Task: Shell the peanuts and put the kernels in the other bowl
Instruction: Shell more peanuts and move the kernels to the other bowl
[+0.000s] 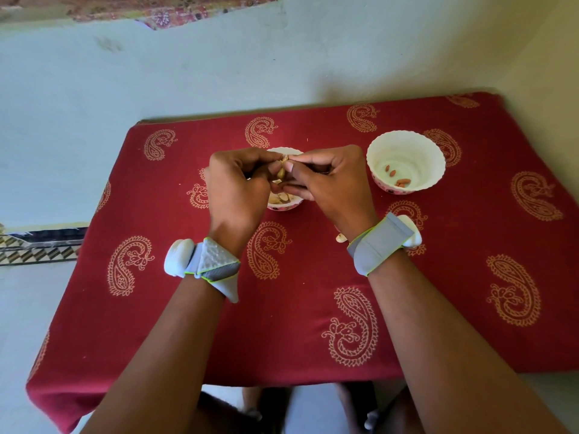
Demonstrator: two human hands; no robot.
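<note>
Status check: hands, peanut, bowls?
Left hand and right hand both pinch one peanut over the near bowl. Few kernels in the right bowl. Nothing blocking.

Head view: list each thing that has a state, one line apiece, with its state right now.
left hand: fingers curled, pinching the peanut
right hand: fingers curled, pinching the same peanut
peanut: held between both hands above the near bowl, shell looks split
near bowl: upright, largely hidden by the hands, shells inside
far bowl: upright, a few red kernels inside
shell piece: lying on the red cloth beside the right wrist
</note>
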